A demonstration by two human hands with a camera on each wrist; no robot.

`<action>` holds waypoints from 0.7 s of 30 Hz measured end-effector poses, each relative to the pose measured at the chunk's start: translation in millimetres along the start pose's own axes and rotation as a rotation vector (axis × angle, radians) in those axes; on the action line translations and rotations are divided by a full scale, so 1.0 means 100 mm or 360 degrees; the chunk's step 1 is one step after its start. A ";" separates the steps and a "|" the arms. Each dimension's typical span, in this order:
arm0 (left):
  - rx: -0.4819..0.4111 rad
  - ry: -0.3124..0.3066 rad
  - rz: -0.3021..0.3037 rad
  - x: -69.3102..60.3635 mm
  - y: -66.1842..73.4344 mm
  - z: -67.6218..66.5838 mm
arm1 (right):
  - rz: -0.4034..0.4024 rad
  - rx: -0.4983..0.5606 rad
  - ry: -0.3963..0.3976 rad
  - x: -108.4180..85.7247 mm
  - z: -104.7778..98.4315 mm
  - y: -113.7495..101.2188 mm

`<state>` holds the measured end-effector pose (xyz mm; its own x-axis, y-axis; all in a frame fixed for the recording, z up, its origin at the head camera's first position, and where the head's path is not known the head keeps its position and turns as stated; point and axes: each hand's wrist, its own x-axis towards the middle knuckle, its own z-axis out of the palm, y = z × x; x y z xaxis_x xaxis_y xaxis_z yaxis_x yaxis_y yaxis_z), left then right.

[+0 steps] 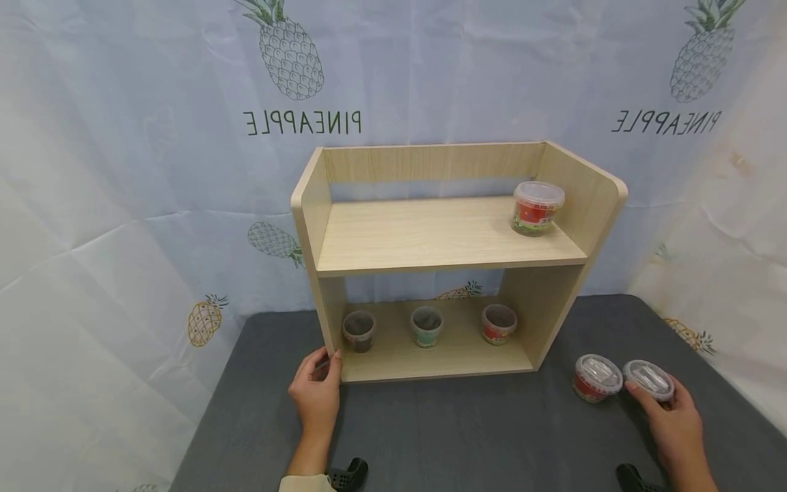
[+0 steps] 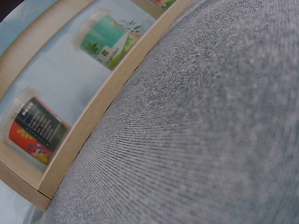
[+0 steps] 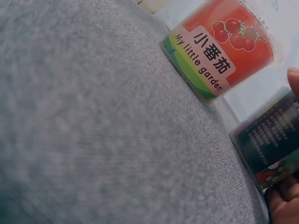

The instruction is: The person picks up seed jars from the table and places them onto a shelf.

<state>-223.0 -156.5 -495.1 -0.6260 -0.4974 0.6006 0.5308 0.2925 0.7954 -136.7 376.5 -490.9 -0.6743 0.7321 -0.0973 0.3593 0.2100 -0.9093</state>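
Note:
My left hand (image 1: 315, 395) holds the lower front edge of the left side panel of a small wooden shelf (image 1: 430, 379), thumb at the front and fingers on the outer side. To the right, my right hand (image 1: 676, 424) grips a lidded plastic cup (image 1: 649, 378) between thumb and fingers. Its dark printed label shows in the right wrist view, where the cup (image 3: 271, 140) is partly cut off. Just left of it, a second lidded cup (image 1: 596, 378) with a red tomato label stands on the table. In the left wrist view the left hand is out of sight.
The lower tier bears a dark-labelled cup (image 1: 359, 331), a green-labelled cup (image 1: 426, 326) and a red-labelled cup (image 1: 499, 324). On the upper tier's right stands a lidded red-labelled tub (image 1: 537, 208). Grey cloth covers the table (image 1: 443, 437); a pineapple-print curtain (image 1: 430, 75) hangs behind.

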 end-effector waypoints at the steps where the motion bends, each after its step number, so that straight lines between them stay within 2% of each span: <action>1: 0.0003 0.0000 0.0000 0.00 0.00 0.00 | -0.0001 0.0003 0.0020 -0.01 0.00 0.01; 6: 0.0043 0.0010 0.0020 -0.01 -0.01 0.01 | -0.0024 0.0030 0.0122 -0.02 0.01 0.04; 11: 0.0077 0.0020 0.0049 -0.01 -0.01 0.01 | -0.0019 0.0027 0.0159 -0.01 0.02 0.05; 18: 0.0012 0.0006 0.0016 -0.01 0.00 0.00 | -0.0024 0.0067 0.0205 0.00 0.02 0.08; 21: -0.0002 0.0003 0.0035 -0.01 -0.01 0.00 | -0.0032 0.0075 0.0218 -0.01 0.01 0.08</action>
<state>-222.8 -156.5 -496.3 -0.6133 -0.4922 0.6178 0.5449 0.3025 0.7820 -134.4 376.8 -498.6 -0.5856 0.8102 -0.0255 0.3136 0.1974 -0.9288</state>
